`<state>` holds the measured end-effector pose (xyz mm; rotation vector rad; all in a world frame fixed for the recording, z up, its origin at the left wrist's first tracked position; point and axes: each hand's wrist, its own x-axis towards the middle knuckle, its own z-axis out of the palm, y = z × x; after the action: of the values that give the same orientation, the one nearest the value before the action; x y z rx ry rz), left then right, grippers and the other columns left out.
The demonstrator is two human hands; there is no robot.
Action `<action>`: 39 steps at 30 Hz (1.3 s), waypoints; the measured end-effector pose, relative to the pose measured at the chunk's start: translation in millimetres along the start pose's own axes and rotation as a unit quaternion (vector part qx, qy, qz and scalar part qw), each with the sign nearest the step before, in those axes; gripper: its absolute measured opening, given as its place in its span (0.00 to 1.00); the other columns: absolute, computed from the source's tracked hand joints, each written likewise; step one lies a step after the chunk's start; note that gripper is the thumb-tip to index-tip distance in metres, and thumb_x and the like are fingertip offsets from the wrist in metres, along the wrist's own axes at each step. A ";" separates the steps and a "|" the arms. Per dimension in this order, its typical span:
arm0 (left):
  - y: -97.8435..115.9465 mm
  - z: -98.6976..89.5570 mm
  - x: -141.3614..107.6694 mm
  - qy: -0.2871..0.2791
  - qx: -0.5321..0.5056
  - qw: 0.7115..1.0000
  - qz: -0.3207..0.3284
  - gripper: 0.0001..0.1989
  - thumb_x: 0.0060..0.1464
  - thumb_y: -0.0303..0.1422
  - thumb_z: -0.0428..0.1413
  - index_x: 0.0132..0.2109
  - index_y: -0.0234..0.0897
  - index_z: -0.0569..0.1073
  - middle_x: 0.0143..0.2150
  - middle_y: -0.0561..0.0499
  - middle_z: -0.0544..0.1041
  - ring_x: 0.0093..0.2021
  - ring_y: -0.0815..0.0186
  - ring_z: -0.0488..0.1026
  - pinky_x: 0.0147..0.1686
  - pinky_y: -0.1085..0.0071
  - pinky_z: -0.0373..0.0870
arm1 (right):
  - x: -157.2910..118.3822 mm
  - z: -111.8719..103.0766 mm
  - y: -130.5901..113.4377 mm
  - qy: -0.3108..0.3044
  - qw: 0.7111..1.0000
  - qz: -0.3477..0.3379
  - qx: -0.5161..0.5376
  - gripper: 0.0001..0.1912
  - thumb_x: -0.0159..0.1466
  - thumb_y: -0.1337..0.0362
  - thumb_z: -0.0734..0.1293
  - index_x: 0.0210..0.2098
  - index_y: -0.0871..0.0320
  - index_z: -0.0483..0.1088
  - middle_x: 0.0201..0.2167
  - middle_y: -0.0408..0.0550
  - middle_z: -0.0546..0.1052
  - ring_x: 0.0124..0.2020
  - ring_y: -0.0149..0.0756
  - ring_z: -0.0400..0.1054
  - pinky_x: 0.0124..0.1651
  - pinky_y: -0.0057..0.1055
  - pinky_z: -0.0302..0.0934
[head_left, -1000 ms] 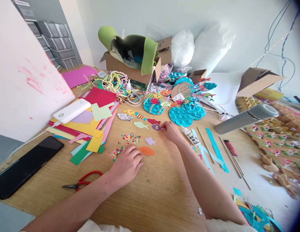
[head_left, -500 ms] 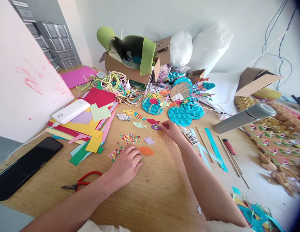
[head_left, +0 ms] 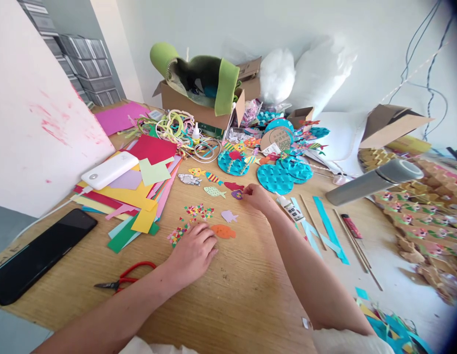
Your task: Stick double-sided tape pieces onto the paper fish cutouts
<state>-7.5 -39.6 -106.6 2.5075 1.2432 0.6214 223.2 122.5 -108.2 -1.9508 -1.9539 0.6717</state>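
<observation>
My right hand (head_left: 255,197) pinches the tail end of a small purple paper fish (head_left: 237,194). A red paper fish (head_left: 234,186) lies just above it, beside a pale green dotted fish (head_left: 214,192) and a striped one (head_left: 214,177). My left hand (head_left: 197,250) rests palm down on the wooden table, fingers loosely spread, nothing seen in it. Small coloured paper bits (head_left: 199,211) lie above its fingers. An orange paper fish (head_left: 224,231) is right of its fingertips, with a lilac fish (head_left: 229,216) above.
Red-handled scissors (head_left: 121,280) lie beside my left forearm. A phone (head_left: 40,255), white power bank (head_left: 110,169) and coloured paper (head_left: 153,147) are left. A glue bottle (head_left: 289,207), sticks and a grey flask (head_left: 374,182) stand or lie right. Behind is a cardboard box (head_left: 199,105).
My right hand has shifted slightly left and now covers more of the purple fish's tail. The camera view has moved slightly; my left hand stays in place on the table.
</observation>
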 end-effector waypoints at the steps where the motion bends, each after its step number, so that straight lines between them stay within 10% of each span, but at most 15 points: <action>1: 0.1 0.1 0.1 -0.001 0.000 1.000 -0.002 0.07 0.58 0.28 0.54 0.43 0.34 0.75 0.44 0.46 0.77 0.53 0.56 0.67 0.55 0.54 0.68 | 0.5 0.0 -0.4 0.003 1.000 0.002 0.002 0.04 0.53 0.67 0.68 0.25 0.58 0.68 0.25 0.43 0.75 0.27 0.31 0.64 0.26 0.25 0.50; 18: -0.7 1.7 -1.2 0.004 -0.004 1.000 0.000 0.07 0.58 0.29 0.54 0.43 0.34 0.75 0.44 0.46 0.77 0.53 0.56 0.68 0.54 0.54 0.68 | -30.5 -30.5 -13.3 0.085 0.986 -0.086 0.116 0.05 0.58 0.66 0.64 0.34 0.58 0.71 0.29 0.46 0.77 0.30 0.34 0.69 0.33 0.29 0.61; 23: 0.7 0.7 -1.3 -0.001 -0.002 1.000 -0.004 0.07 0.58 0.28 0.54 0.43 0.34 0.75 0.44 0.46 0.77 0.52 0.56 0.67 0.55 0.55 0.68 | -64.5 -16.7 -0.8 0.163 0.968 -0.193 0.004 0.08 0.63 0.69 0.61 0.33 0.58 0.72 0.32 0.50 0.76 0.36 0.38 0.69 0.41 0.33 0.62; 30: -1.0 3.6 -0.5 0.006 -0.004 1.000 -0.006 0.07 0.58 0.28 0.55 0.43 0.35 0.75 0.45 0.47 0.77 0.53 0.57 0.67 0.56 0.55 0.67 | -96.1 1.2 29.9 0.070 0.938 -0.309 -0.138 0.14 0.65 0.75 0.57 0.38 0.57 0.73 0.38 0.53 0.76 0.41 0.42 0.67 0.45 0.36 0.62; 39: -0.6 2.6 -0.8 0.010 0.005 1.000 -0.002 0.07 0.58 0.28 0.55 0.43 0.36 0.75 0.44 0.47 0.77 0.52 0.57 0.68 0.54 0.54 0.69 | -98.3 -2.1 26.8 0.107 0.939 -0.303 -0.125 0.15 0.65 0.75 0.57 0.40 0.57 0.73 0.40 0.54 0.75 0.43 0.44 0.64 0.45 0.39 0.62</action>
<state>-7.1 -39.9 -109.3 2.5125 1.2604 0.6437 250.5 24.3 -109.2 -1.3280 -2.3982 0.0455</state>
